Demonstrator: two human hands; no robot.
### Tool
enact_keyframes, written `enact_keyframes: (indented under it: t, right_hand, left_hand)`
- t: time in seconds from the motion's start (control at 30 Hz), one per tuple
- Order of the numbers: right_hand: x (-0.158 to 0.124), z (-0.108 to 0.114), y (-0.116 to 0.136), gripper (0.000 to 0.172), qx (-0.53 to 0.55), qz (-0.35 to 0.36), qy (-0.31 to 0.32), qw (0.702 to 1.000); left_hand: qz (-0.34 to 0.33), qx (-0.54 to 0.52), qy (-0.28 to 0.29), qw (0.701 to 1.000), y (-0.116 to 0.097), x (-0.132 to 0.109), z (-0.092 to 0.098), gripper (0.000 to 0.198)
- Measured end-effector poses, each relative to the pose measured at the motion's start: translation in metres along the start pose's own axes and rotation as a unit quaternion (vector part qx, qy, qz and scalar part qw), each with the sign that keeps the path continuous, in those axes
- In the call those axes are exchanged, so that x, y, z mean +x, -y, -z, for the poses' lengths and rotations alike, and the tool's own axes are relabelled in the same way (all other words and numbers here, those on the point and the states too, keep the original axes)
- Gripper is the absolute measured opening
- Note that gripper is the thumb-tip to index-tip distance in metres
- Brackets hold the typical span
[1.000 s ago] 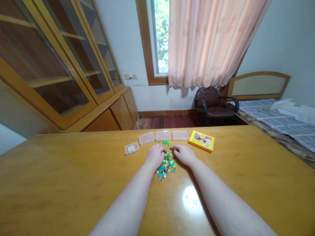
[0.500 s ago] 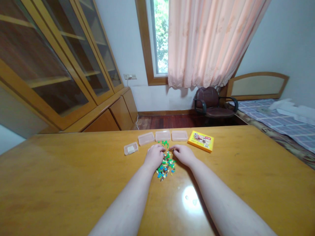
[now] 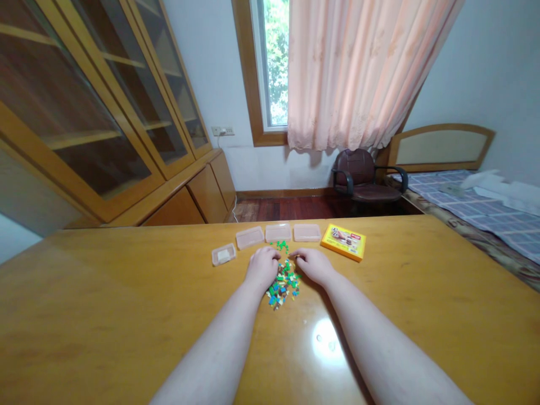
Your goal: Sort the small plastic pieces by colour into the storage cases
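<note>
A loose pile of small building bricks (image 3: 283,288) in green, blue, brown, cream and yellow lies on the wooden table. Just beyond it is a smaller cluster of green bricks (image 3: 282,246). My left hand (image 3: 262,266) rests at the pile's left edge with its fingers curled inward, covering some of the bricks. Across from it, my right hand (image 3: 313,264) is at the pile's upper right, its bent fingers pointing left toward the gap between pile and cluster. Both hands' fingertips look drawn in; anything between them is too small or hidden to make out.
Three shallow clear plastic trays (image 3: 278,232) line the table's far side. A smaller clear box (image 3: 223,255) with something white inside stands left of them. A yellow box (image 3: 343,242) with printed pictures lies at the right. Beyond the table (image 3: 126,315) stands an office chair (image 3: 358,174).
Both hands keep nearly the same place and pose. The view has shifted very slightly, and the pile looks much the same.
</note>
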State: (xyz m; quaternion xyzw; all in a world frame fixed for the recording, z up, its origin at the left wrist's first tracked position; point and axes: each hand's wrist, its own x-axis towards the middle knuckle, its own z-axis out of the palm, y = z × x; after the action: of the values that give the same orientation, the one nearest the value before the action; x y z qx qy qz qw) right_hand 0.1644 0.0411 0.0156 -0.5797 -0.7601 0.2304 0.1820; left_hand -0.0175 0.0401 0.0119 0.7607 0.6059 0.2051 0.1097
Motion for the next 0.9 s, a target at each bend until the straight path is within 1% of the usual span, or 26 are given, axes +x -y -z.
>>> enact_keyframes:
  t: [0.1,0.17,0.27,0.37,0.5,0.57,0.7,0.9]
  right_hand:
    - [0.0001,0.0007,0.0002,0.036,-0.006,0.0,0.01,1.0]
    - [-0.0004,0.0013,0.001,0.035,-0.015,0.004,0.018,1.0]
    - [-0.0017,0.0019,0.0027,0.035,-0.025,0.024,0.035,0.999]
    - [-0.002,0.0015,0.003,0.037,-0.013,0.039,0.048,0.998]
    - [-0.0004,0.0,0.0003,0.035,0.02,0.015,0.018,1.0]
    - [0.0001,-0.0007,-0.001,0.033,0.031,0.015,0.007,0.999]
    - [0.0,-0.0022,-0.0026,0.031,0.045,0.03,0.02,0.998]
    - [-0.0006,-0.0037,-0.0034,0.034,0.053,0.052,0.047,0.996]
  left_hand:
    - [0.007,0.003,-0.004,1.0,0.0004,0.0003,-0.0015,0.031]
    - [0.0,0.0,-0.005,1.0,0.0014,0.0007,-0.0034,0.034]
    - [-0.032,-0.018,-0.012,0.999,0.0031,0.0014,-0.0049,0.037]
    - [-0.064,-0.041,-0.02,0.997,0.003,0.0014,-0.0035,0.038]
    - [-0.089,-0.041,-0.002,0.995,0.0007,0.0003,-0.0016,0.036]
    - [-0.093,-0.034,0.008,0.995,0.0,-0.0002,-0.0018,0.035]
    - [-0.076,-0.016,0.005,0.997,0.001,-0.0003,-0.0014,0.033]
    - [-0.019,0.013,-0.015,1.0,0.001,-0.0003,0.0039,0.029]
